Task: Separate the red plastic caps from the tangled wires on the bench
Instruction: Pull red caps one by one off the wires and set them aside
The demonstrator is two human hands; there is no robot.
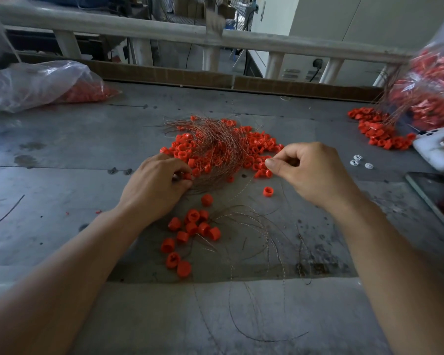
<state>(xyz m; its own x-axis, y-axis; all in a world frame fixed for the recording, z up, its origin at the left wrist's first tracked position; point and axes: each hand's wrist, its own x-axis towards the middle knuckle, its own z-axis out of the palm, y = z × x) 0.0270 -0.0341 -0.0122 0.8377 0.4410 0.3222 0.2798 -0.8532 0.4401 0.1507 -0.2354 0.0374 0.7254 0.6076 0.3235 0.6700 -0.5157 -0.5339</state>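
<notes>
A tangle of thin coppery wires [215,142] lies over a heap of red plastic caps [256,147] in the middle of the grey bench [62,155]. My left hand [157,185] pinches a red cap [187,176] at the tangle's near left edge. At the heap's right side my right hand [310,170] pinches a thin wire between thumb and fingers. Several loose red caps [190,234] lie in a small group nearer to me, between my forearms. Loose wire strands [262,234] curl beside that group.
A clear bag of red caps [36,83] lies at the back left. A larger bag of caps with wires [431,80] spills at the right, above a white handheld device [436,149]. A dark phone [436,193] lies near the right edge. A rail [139,29] borders the back.
</notes>
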